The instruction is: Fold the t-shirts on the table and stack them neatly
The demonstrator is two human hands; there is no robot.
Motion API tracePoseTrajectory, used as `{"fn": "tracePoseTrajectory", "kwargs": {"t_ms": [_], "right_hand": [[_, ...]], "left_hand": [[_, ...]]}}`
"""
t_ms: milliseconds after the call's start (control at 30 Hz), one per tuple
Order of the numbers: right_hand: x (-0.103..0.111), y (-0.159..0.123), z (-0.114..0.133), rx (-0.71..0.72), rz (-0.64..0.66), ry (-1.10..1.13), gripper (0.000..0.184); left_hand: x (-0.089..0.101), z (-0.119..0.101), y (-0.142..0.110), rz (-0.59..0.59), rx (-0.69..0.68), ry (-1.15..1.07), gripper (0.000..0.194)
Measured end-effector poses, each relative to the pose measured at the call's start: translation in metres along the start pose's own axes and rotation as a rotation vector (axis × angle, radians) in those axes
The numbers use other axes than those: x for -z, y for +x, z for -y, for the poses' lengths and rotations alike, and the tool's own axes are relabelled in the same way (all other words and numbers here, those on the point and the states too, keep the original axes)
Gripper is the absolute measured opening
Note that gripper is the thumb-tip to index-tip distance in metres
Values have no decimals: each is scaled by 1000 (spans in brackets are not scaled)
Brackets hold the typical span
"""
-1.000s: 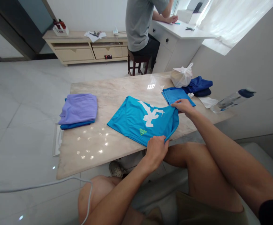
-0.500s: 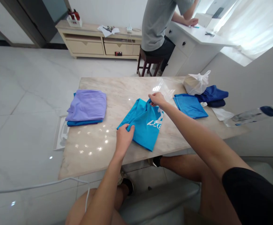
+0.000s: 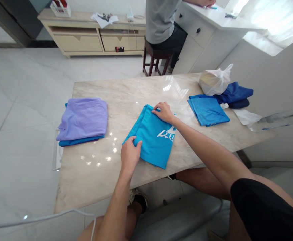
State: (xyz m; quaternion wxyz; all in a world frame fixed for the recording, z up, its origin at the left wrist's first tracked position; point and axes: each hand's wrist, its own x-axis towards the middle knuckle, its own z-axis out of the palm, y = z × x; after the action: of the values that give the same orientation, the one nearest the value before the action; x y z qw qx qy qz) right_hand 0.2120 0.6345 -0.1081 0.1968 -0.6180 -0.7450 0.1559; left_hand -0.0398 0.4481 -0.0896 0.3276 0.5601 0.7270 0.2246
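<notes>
A folded turquoise garment [image 3: 154, 140], possibly a T-shirt, lies on the marble-look table [image 3: 91, 180], white lettering showing on its right side. My left hand [image 3: 130, 150] rests at its left edge, thumb and fingers apart. Across the far edge lies my right hand [image 3: 164, 112], its slightly bent fingers on top of the fabric. Part of the lettering is hidden under my right wrist. On the left is a stack topped by a folded lilac garment [image 3: 84, 117], with blue cloth [image 3: 81, 140] beneath it. A folded blue garment [image 3: 208, 108] lies to the right.
A white plastic bag [image 3: 215, 80], dark blue cloth [image 3: 237, 93] and a clear bottle [image 3: 279, 118] stand along the right end. Beyond the table, a person in a grey shirt [image 3: 159, 21] sits on a stool [image 3: 156, 55]. A white cable [image 3: 43, 217] crosses the lower left.
My right hand has lowered the lifted far edge, and the fabric now lies flatter. My left hand's fingers have loosened at the left edge. The whole view has shifted slightly.
</notes>
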Motion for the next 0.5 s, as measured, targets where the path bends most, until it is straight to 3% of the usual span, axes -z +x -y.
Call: {"fn": "tracePoseTrajectory", "kwargs": {"t_ms": [133,233,400,500], "right_hand": [[7,11,1,-22,-21,176,16],[6,21,7,-45,-67,217,16],[-3,31,13,-93,-19,125,22],[11,27,-3,-89,-52,35,28]], "left_hand": [[10,1,2,-18,33,-174,35],[19,1,5,-66,74,-184,32],[29,-3,5,-157,80,144,33],[30,-6,3,-179,17,327,38]]}}
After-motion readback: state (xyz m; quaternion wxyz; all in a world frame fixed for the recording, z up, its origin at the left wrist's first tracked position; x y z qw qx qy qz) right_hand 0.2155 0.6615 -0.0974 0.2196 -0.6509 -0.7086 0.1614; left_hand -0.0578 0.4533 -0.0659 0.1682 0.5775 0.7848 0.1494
